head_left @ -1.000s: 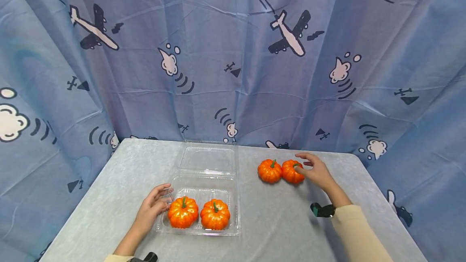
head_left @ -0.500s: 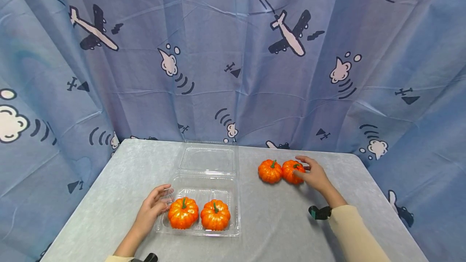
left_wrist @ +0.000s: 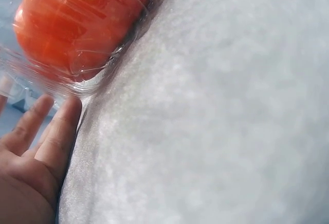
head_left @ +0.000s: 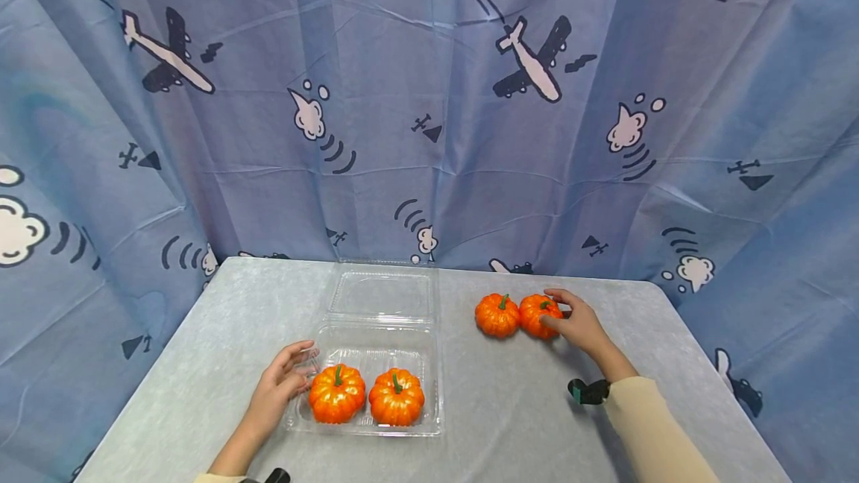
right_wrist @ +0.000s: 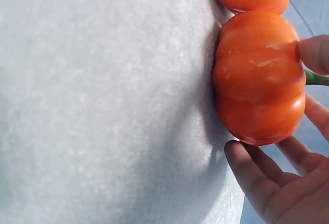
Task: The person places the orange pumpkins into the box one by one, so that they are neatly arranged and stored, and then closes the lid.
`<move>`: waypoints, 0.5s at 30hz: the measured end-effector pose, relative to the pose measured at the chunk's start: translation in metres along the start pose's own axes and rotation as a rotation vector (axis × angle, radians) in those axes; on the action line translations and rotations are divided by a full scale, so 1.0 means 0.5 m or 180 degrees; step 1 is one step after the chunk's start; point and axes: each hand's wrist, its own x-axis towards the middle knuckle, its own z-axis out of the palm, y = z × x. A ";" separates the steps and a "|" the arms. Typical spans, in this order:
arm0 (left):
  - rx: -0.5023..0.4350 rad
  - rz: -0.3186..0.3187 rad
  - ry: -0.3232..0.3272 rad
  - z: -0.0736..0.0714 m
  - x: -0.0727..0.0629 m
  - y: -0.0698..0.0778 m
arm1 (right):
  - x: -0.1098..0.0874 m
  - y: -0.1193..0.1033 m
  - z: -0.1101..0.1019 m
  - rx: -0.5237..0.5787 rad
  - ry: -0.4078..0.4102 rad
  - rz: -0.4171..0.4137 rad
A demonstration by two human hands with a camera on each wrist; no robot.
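The left hand [head_left: 275, 382] rests loosely extended fingers against the left wall of the clear container [head_left: 396, 338] – probably steadying so light a tray. Inside, a left pumpkin [head_left: 338, 393] and right pumpkin [head_left: 397, 397] sit side by side near; the lid [head_left: 384, 295] lies folded back far, leaving access from above. Farther right, a third pumpkin [head_left: 497, 316] touches a fourth pumpkin [head_left: 535, 319] – which the right hand [head_left: 585, 326] grips from its free right side, thumb opposing fingers. The pale table [head_left: 496, 408] meets a blue plane-print curtain [head_left: 429, 58].

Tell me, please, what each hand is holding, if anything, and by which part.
The right hand holds the rightmost pumpkin by its right side, thumb near its stem. The left hand grips nothing; its fingers touch the clear container.
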 end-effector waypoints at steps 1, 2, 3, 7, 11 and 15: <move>0.0004 0.0014 -0.0001 0.000 0.000 0.000 | 0.000 0.000 0.000 0.0008 -0.0010 0.0011; 0.0005 0.0019 -0.0003 0.000 0.000 0.000 | 0.000 0.001 0.000 0.0016 -0.0014 0.0017; 0.0005 0.0021 -0.0003 -0.001 0.000 0.000 | 0.000 0.002 0.001 0.0027 -0.0016 0.0013; 0.0003 -0.0011 0.0001 -0.001 0.000 0.001 | 0.003 0.007 0.002 0.0066 0.0015 -0.0051; 0.0006 -0.0043 0.0006 -0.001 -0.001 0.000 | 0.003 0.014 0.003 0.0096 0.0025 -0.0114; 0.0008 -0.0053 0.0004 -0.001 -0.001 0.000 | 0.003 0.021 0.003 0.0143 -0.0022 -0.0076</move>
